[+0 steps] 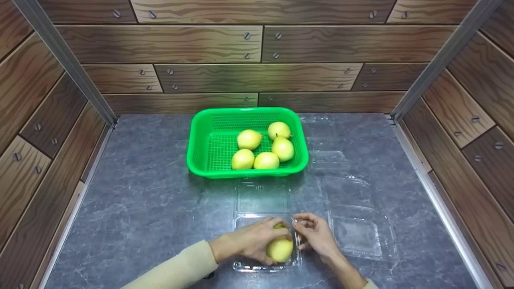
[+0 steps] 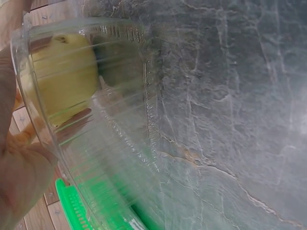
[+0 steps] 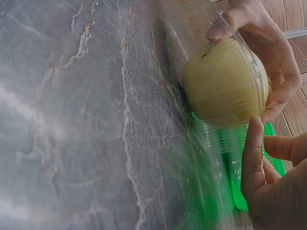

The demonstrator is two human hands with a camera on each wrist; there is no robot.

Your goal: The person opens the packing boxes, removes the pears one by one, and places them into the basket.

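A yellow-green pear [image 1: 280, 249] sits in the right part of a clear plastic clamshell box [image 1: 241, 265], whose lid [image 1: 263, 198] lies open toward the basket. My left hand [image 1: 259, 241] grips the pear from above, fingers and thumb curled round it. At the box's right rim, my right hand [image 1: 319, 237] pinches the edge between thumb and fingers. Through the box wall the right wrist view shows the pear [image 3: 223, 84] and the left hand [image 3: 273, 52] over it. In the left wrist view, the pear [image 2: 64, 79] appears behind the clear wall.
A green basket [image 1: 194, 144] holding several pears [image 1: 249, 139] stands beyond the box. To the right lies another open clear box [image 1: 385, 237], with further clear plastic pieces [image 1: 329, 157] beside the basket. Wood-patterned walls [image 1: 209, 44] enclose the grey marbled table [image 1: 140, 192] on three sides.
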